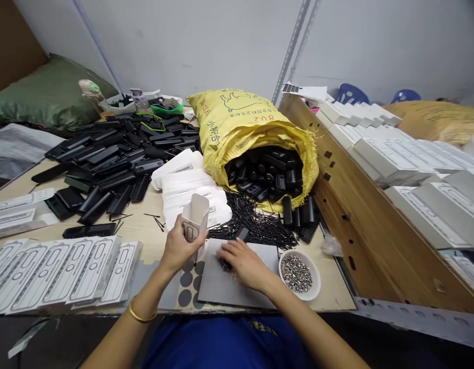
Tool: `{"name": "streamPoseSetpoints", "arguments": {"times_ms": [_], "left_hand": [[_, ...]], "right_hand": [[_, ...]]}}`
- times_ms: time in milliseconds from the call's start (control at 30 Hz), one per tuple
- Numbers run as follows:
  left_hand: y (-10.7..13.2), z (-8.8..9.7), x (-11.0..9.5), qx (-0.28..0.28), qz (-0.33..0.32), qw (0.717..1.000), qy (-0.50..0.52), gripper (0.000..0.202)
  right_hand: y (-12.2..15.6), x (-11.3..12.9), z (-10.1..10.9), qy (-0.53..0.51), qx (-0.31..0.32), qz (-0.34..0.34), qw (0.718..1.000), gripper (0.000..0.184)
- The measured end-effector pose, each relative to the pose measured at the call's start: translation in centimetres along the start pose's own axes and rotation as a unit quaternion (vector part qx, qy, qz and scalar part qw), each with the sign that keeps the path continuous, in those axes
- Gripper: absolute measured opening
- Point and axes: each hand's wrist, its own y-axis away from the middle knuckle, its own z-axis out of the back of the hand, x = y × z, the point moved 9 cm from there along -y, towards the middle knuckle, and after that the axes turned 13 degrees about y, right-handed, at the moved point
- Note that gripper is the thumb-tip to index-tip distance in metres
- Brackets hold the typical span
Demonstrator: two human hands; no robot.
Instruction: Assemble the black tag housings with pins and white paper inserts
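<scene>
My left hand (180,249) is closed round a small white carton box (195,218), held upright with its top flap open. My right hand (242,264) lies palm down on a grey pad (221,289), its fingers curled over a small black part (226,265) and some tiny bits beside it. A black remote-like piece (242,233) lies just beyond the fingers, at the edge of a heap of thin black pins (256,220). A white bowl (299,274) of small metal screws stands right of my right hand.
A yellow woven sack (244,128) full of black parts lies open behind the pins. Black casings (117,154) pile up at left, flat white cartons (191,187) in the middle, printed cartons (63,269) front left. A wooden divider (360,215) with folded white boxes (394,154) stands right.
</scene>
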Motion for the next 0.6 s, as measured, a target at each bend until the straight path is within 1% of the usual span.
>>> {"name": "streamPoseSetpoints", "arguments": {"times_ms": [33, 100, 133, 167, 200, 233, 267, 300, 333, 367, 400, 433, 500, 600], "left_hand": [[-0.2, -0.1, 0.6, 0.022, 0.023, 0.998, -0.044, 0.058], [-0.1, -0.8, 1.3, 0.076, 0.029, 0.992, -0.099, 0.057], [0.1, -1.3, 1.7, 0.096, 0.027, 0.988, -0.115, 0.056], [0.4, -1.8, 2.0, 0.108, 0.027, 0.986, -0.127, 0.056], [0.8, -2.4, 2.2, 0.117, 0.027, 0.983, -0.136, 0.056], [1.2, -3.1, 2.2, 0.125, 0.025, 0.982, -0.142, 0.057], [1.6, -3.8, 2.0, 0.134, 0.017, 0.98, -0.144, 0.058], [1.9, -4.6, 1.6, 0.141, 0.003, 0.98, -0.142, 0.058], [2.1, -5.2, 1.0, 0.145, -0.016, 0.98, -0.136, 0.057], [2.3, -5.7, 0.4, 0.144, -0.037, 0.98, -0.132, 0.057], [2.4, -6.1, -0.2, 0.136, -0.054, 0.98, -0.131, 0.057], [2.5, -6.2, -0.7, 0.124, -0.067, 0.981, -0.133, 0.057], [2.6, -6.3, -1.2, 0.098, -0.08, 0.982, -0.138, 0.058], [2.7, -6.6, -1.8, 0.089, -0.097, 0.982, -0.134, 0.058]], "right_hand": [[0.6, 0.1, -0.3, 0.061, 0.026, 0.034, 0.997, 0.038], [1.2, -0.4, -0.1, 0.119, 0.047, 0.065, 0.99, 0.037], [1.1, -1.0, 0.7, 0.118, 0.037, 0.058, 0.991, 0.036], [0.9, -1.7, 2.1, 0.099, 0.01, 0.034, 0.994, 0.036], [0.6, -2.7, 3.9, 0.066, -0.039, -0.008, 0.997, 0.037], [0.5, -4.0, 6.0, 0.021, -0.104, -0.067, 0.992, 0.04], [0.6, -5.3, 8.0, -0.03, -0.177, -0.133, 0.975, 0.043], [1.1, -6.4, 9.6, -0.079, -0.245, -0.194, 0.947, 0.044], [1.5, -7.2, 10.7, -0.12, -0.297, -0.241, 0.916, 0.043], [1.7, -7.6, 11.3, -0.152, -0.331, -0.273, 0.891, 0.041], [1.6, -7.7, 11.5, -0.173, -0.344, -0.29, 0.876, 0.038], [1.3, -7.6, 11.4, -0.187, -0.342, -0.296, 0.872, 0.037], [0.5, -7.3, 10.8, -0.202, -0.317, -0.295, 0.878, 0.037], [0.5, -7.4, 10.0, -0.211, -0.314, -0.314, 0.871, 0.033]]}}
